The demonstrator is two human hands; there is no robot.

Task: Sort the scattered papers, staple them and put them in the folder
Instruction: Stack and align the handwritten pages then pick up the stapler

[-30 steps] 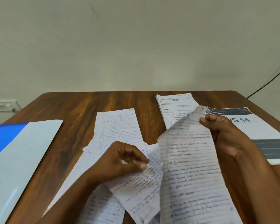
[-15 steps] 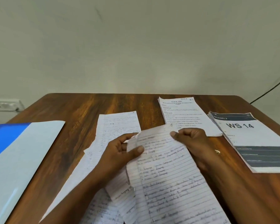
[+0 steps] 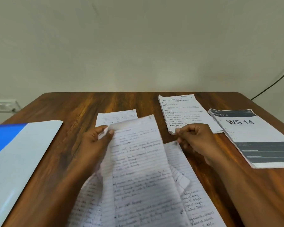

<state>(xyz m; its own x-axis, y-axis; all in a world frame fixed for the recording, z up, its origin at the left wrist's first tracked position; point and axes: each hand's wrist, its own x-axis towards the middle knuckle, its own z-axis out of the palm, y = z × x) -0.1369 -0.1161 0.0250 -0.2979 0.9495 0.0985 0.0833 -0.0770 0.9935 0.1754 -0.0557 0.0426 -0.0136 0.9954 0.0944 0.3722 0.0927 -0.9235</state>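
Several lined handwritten sheets lie fanned out on the wooden table (image 3: 75, 108) in front of me. My left hand (image 3: 95, 141) pinches the top left edge of the uppermost lined sheet (image 3: 138, 154), which is lifted slightly. My right hand (image 3: 197, 140) has curled fingers and pinches the top corner of a lower lined sheet (image 3: 179, 159) to the right. Another handwritten sheet (image 3: 118, 117) lies flat behind them. The blue and white folder (image 3: 23, 153) lies shut at the left edge. No stapler is in view.
A printed stack of task pages (image 3: 180, 110) lies at the back right, with a "WS 14" booklet (image 3: 252, 136) beside it. A wall socket (image 3: 2, 105) sits at the left, and a dark cable (image 3: 277, 81) runs down the wall at the right.
The big lined sheet went from my right hand down and left into my left hand. My right hand let go of it and moved right to the corner of a lower sheet.
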